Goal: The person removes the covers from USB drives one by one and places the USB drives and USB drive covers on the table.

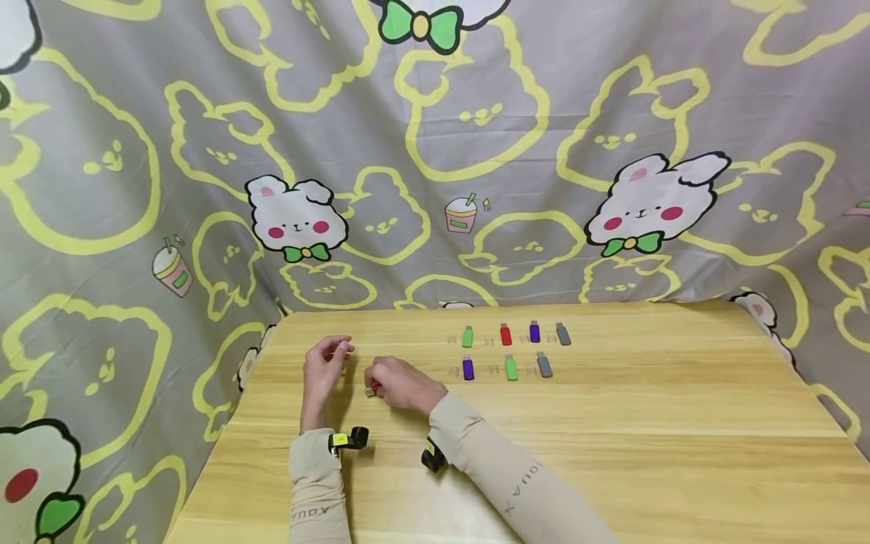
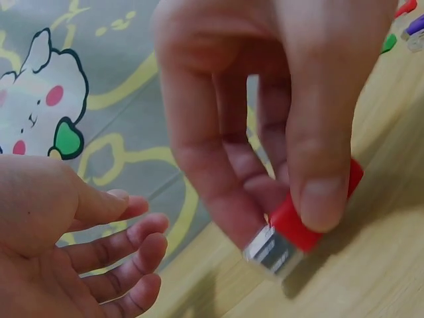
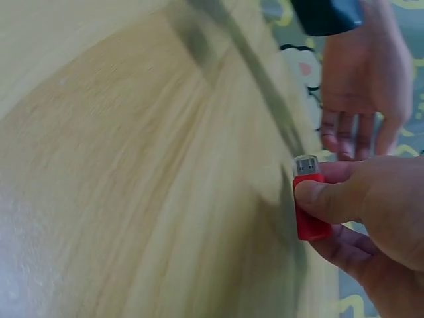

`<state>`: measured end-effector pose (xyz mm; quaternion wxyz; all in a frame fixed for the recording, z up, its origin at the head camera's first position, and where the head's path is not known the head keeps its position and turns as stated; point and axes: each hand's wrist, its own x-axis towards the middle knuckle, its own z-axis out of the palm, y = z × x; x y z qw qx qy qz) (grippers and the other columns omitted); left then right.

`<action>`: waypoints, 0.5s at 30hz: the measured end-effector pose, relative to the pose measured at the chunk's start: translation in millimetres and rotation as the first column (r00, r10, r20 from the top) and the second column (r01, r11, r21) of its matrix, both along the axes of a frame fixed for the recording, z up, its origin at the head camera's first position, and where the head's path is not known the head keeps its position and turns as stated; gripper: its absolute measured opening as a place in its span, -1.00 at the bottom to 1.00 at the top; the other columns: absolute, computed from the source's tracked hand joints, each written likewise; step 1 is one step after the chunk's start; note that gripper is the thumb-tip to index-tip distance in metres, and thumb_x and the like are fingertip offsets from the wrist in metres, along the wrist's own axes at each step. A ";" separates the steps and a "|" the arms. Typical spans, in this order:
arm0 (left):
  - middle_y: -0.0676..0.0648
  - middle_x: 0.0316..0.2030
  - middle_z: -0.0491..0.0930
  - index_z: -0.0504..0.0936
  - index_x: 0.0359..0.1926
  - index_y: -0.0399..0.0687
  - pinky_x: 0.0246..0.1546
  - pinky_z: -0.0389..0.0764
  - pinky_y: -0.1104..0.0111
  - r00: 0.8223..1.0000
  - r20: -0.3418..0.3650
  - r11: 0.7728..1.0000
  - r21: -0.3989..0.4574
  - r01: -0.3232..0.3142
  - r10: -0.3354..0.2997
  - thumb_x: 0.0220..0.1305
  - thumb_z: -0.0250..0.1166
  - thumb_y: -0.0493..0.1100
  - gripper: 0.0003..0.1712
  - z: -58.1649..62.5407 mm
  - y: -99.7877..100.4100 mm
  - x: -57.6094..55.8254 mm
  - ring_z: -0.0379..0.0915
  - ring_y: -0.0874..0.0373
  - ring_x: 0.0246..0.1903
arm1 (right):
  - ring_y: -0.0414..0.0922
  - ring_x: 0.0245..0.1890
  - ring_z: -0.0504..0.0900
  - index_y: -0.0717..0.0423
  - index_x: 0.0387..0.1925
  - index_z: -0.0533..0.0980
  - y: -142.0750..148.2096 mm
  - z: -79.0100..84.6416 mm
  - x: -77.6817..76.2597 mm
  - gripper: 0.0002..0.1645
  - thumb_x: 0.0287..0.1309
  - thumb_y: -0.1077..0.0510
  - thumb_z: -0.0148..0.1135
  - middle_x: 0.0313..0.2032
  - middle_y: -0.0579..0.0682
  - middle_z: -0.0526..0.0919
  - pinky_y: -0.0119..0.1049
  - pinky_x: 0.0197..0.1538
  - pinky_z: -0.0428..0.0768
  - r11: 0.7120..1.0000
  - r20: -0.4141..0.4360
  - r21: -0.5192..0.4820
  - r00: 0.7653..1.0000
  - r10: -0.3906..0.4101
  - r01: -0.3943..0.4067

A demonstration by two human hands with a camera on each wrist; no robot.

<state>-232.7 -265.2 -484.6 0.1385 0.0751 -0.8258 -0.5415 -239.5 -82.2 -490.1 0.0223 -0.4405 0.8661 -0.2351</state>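
My right hand (image 1: 399, 382) pinches a red USB stick (image 3: 311, 209) between thumb and fingers, low above the wooden table at its left side. The metal plug (image 2: 271, 250) points out past the fingertips, with a clear edge around it. My left hand (image 1: 326, 370) is beside it on the left, fingers loosely bent, palm facing the right hand, holding nothing. In the left wrist view the left fingers (image 2: 142, 242) are apart from the red stick.
Two rows of USB sticks lie toward the back middle of the table (image 1: 646, 438): green (image 1: 467, 337), red (image 1: 505, 334), purple (image 1: 535, 332) and grey (image 1: 563, 334) ones behind, several more in front. Small clear caps (image 1: 454, 371) lie beside them. A patterned curtain (image 1: 489, 189) hangs behind.
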 end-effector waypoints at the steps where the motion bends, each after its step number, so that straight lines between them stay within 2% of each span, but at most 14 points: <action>1: -0.36 -0.16 0.70 0.66 0.03 -0.41 -0.35 0.61 0.42 1.000 0.001 1.000 -0.002 0.004 -0.004 0.52 0.18 -0.31 -0.76 -0.1 0.8 -0.1 0.63 -0.18 -0.18 | -0.27 -0.22 0.60 0.05 -0.22 0.71 3.4 1.3 0.9 -0.80 0.19 0.38 0.39 -0.25 -0.14 0.64 -0.56 -0.07 0.56 1.000 0.013 -0.008 1.000 -0.008 0.008; 10: -0.36 -0.16 0.70 0.65 0.05 -0.41 -0.28 0.66 0.29 0.998 0.007 0.998 0.011 0.062 -0.062 0.50 0.19 -0.33 -0.76 5.0 16.0 -0.2 0.62 -0.20 -0.18 | -0.27 -0.20 0.61 0.07 -0.11 0.67 41.0 19.1 9.7 -0.83 0.30 0.32 0.36 -0.21 -0.14 0.66 -0.51 -0.06 0.57 0.989 0.099 -0.142 0.995 -0.025 0.039; 15: -0.38 -0.16 0.69 0.63 0.06 -0.46 -0.10 0.67 0.17 0.990 -0.010 0.990 -0.003 0.140 -0.140 0.52 0.17 -0.34 -0.74 7.2 32.0 -3.0 0.63 -0.27 -0.16 | -0.27 -0.18 0.62 0.10 -0.10 0.65 66.2 32.6 16.4 -0.80 0.32 0.38 0.31 -0.19 -0.11 0.69 -0.48 -0.04 0.59 0.976 0.092 -0.214 0.996 -0.017 0.037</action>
